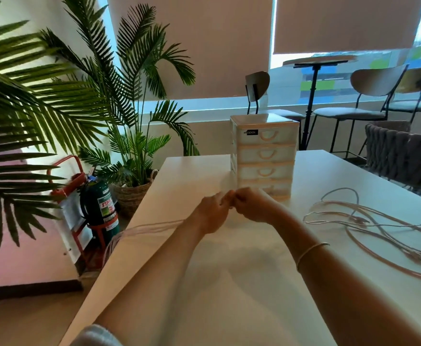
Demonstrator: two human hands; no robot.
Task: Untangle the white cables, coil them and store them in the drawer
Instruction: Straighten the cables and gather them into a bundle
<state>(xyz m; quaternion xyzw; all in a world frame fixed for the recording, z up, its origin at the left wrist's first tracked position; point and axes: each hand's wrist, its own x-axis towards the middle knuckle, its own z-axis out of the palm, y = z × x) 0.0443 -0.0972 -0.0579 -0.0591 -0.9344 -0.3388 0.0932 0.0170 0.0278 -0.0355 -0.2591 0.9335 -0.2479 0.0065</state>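
Two hands [232,208] pinch cable strands [152,227]; drawer unit [264,153] just behind.

I see a white surface [229,283] running toward windows [354,83] half covered by pale roller blinds [204,46], daylight coming in below them. Tall palm plants [79,96] fill the left corner beside a green fire extinguisher [99,203]. Dark-framed chairs [369,96] and a round high table [316,61] stand at the back right.
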